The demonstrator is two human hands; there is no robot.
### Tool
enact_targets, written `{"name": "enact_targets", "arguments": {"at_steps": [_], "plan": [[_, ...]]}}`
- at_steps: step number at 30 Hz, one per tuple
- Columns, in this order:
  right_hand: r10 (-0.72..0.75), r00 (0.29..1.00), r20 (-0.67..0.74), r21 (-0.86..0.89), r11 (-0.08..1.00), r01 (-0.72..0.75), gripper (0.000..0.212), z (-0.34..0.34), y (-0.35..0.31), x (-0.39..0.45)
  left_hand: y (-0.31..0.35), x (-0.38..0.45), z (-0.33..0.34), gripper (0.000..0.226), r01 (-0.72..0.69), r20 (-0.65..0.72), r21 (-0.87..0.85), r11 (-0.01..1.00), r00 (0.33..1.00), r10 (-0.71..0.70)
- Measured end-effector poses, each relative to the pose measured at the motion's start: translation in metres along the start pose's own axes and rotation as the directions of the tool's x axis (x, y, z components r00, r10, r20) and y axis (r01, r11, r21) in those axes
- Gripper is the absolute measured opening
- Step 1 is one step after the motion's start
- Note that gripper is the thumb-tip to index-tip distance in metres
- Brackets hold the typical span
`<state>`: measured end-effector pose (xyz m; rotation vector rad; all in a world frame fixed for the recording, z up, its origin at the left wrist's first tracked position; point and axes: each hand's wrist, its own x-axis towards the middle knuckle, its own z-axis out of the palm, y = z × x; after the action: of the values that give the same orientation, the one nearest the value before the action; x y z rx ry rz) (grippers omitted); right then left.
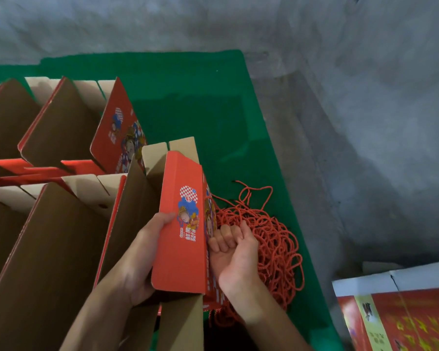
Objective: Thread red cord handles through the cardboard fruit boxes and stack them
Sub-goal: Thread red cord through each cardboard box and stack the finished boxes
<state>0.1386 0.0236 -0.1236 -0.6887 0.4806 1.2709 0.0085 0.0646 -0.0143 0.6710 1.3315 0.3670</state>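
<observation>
Lying over grey concrete, green felt mat [188,102]. Left hand [137,259] gripping smooth red printed cardboard box [180,236]; right hand [235,252] curling loosely beside tangled red cord pile [271,239].

Red printed box [180,239] upright; tangled red cords [271,244] just beside.

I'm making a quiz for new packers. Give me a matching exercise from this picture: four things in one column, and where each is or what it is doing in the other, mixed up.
Things:
1. left hand
2. right hand
3. pile of red cord
4. green mat

Places or states:
A. lies loose on the mat, right of the held box
B. covers the floor under the boxes
C. holds the red printed box by its left side
D. fingers curled, palm up, at the box's right edge

Pairs: 1-C, 2-D, 3-A, 4-B
</observation>
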Motion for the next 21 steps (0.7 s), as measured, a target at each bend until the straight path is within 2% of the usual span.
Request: {"name": "enact_targets", "arguments": {"at_steps": [5,7,10,12,14,16,18,21], "plan": [[-0.07,0.997,0.038,-0.026,0.997,0.071,0.061,0.004,0.002,-0.003,0.005,-0.004,0.012,0.044,0.012,0.011,-0.012,1.0,1.0,-0.012],[-0.076,0.997,0.03,-0.014,0.997,0.077,0.055,0.004,0.004,-0.001,0.011,-0.004,0.02,0.035,-0.071,0.0,0.012,0.997,0.997,0.071],[-0.07,0.997,0.022,-0.017,0.997,0.07,0.041,0.002,0.004,0.001,0.013,-0.006,0.024,0.043,-0.136,-0.014,0.049,0.989,0.99,0.137],[-0.061,0.997,0.053,-0.085,0.994,0.065,0.043,-0.007,-0.001,0.002,0.012,-0.004,0.023,0.044,-0.133,-0.041,0.057,0.99,0.99,0.135],[-0.033,0.998,0.062,-0.256,0.966,0.048,0.055,-0.021,-0.007,0.003,0.014,0.0,0.025,0.044,-0.101,-0.06,0.054,0.993,0.993,0.105],[-0.044,0.998,0.033,-0.494,0.868,0.054,0.065,-0.036,-0.009,0.001,0.018,0.002,0.028,0.043,-0.084,-0.07,0.032,0.996,0.994,0.086],[-0.111,0.992,0.053,-0.678,0.726,0.117,0.067,-0.047,-0.012,-0.001,0.018,0.004,0.027,0.042,-0.066,-0.088,0.021,0.998,0.994,0.068],[-0.151,0.981,0.125,-0.803,0.565,0.189,0.061,-0.055,-0.019,-0.001,0.018,0.005,0.026,0.025,-0.051,-0.089,-0.019,0.999,0.995,0.049]]}}
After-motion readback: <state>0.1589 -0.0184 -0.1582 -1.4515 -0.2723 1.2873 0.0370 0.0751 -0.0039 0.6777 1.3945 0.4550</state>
